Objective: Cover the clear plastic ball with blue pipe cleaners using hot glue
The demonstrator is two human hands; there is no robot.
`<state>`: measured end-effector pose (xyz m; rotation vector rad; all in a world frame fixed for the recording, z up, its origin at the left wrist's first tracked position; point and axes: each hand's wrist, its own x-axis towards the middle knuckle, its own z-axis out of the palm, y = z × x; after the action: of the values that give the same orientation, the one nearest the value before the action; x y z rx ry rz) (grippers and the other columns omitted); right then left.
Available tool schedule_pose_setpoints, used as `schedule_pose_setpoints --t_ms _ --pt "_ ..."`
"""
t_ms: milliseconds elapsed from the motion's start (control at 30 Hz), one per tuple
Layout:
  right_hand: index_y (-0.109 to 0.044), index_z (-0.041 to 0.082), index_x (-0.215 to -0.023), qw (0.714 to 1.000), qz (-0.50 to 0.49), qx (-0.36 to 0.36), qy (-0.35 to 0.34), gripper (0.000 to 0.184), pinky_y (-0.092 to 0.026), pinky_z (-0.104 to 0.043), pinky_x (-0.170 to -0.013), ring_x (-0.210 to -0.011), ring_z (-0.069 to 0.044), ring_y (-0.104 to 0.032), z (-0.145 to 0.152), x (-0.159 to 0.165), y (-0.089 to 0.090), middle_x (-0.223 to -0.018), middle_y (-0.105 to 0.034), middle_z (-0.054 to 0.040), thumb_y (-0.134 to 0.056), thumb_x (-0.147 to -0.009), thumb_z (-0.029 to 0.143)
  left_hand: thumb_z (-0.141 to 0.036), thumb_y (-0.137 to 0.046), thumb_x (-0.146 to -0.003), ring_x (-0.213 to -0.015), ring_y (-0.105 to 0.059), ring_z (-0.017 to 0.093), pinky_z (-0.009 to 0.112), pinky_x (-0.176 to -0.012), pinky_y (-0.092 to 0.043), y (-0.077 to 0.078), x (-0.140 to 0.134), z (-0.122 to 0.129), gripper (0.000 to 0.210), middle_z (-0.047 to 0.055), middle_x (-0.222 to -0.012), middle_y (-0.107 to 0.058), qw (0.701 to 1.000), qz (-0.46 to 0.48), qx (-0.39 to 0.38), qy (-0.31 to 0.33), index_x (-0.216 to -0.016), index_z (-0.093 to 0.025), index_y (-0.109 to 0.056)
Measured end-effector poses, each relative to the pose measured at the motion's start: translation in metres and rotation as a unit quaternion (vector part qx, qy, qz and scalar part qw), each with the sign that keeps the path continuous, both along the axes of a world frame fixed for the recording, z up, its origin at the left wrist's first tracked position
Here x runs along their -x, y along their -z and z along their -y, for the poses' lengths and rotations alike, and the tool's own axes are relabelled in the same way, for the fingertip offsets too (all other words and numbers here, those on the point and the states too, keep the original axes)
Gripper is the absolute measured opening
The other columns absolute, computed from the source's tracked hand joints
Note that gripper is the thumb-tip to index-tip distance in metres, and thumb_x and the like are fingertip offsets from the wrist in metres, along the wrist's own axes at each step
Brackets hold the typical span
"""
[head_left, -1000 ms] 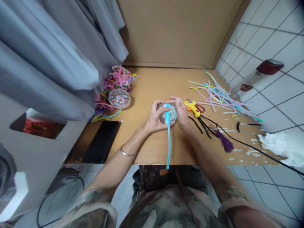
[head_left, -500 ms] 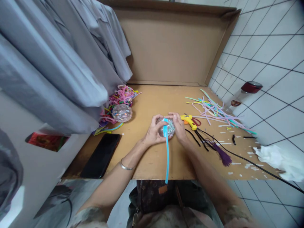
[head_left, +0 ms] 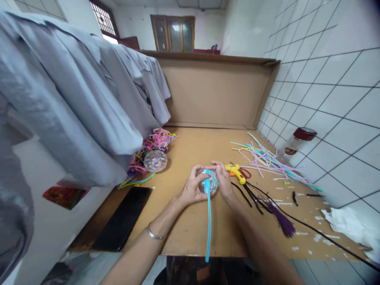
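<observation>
The left hand (head_left: 194, 186) and right hand (head_left: 223, 183) grip a clear ball (head_left: 213, 183) with a blue pipe cleaner (head_left: 208, 221) against it; a yellow glue gun (head_left: 237, 173) lies beside the right hand.

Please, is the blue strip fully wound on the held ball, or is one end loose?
One end is loose: the blue strip trails down the picture from the clear ball, its tip free.

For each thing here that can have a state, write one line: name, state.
Left hand: gripping a clear ball
Right hand: cupped at that ball
Blue strip: lower end loose
Second ball: unheld
Phone: flat, screen dark
Glue gun: lying down
Bottle: lid on
White tissue: crumpled
Purple tassel: lying flat
</observation>
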<state>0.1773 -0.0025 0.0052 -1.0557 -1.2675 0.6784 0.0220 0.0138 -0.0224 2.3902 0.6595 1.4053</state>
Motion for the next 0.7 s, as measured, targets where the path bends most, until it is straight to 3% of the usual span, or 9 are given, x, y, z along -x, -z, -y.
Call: schedule_pose_setpoints --t_ms 267,533,700 --pt "-0.074 0.025 -0.086 0.999 0.034 0.034 0.025 0.062 -0.048 -0.042 -0.1 -0.109 -0.027 -0.06 -0.011 -0.003 0.011 -0.105 -0.065 -0.0104 -0.041 -0.084 0.077 -0.038 -0.087 -0.061 -0.118 -0.054 0.029 0.049 -0.101 -0.052 -0.006 0.001 0.002 0.06 0.011 -0.126 -0.041 1.0 -0.004 0.007 -0.02 -0.112 -0.024 -0.057" --pt "-0.073 0.026 -0.081 1.0 0.008 0.014 0.01 0.059 -0.048 -0.041 -0.1 -0.112 -0.026 -0.058 -0.006 -0.002 0.002 -0.109 -0.064 -0.0096 -0.038 -0.089 0.072 -0.035 -0.086 -0.062 -0.119 -0.053 0.029 0.049 -0.102 -0.051 -0.003 0.001 -0.001 0.059 0.011 -0.126 -0.041 1.0 0.007 0.007 -0.007 -0.112 -0.024 -0.058" --pt "-0.072 0.023 -0.083 0.998 0.014 0.047 0.028 0.065 -0.049 -0.042 -0.096 -0.105 -0.026 -0.06 -0.014 0.0 0.006 -0.103 -0.063 -0.0111 -0.039 -0.083 0.079 -0.036 -0.087 -0.06 -0.118 -0.052 0.029 0.049 -0.101 -0.051 -0.005 0.0 -0.001 0.061 0.01 -0.125 -0.04 1.0 0.01 0.026 -0.007 -0.112 -0.025 -0.057"
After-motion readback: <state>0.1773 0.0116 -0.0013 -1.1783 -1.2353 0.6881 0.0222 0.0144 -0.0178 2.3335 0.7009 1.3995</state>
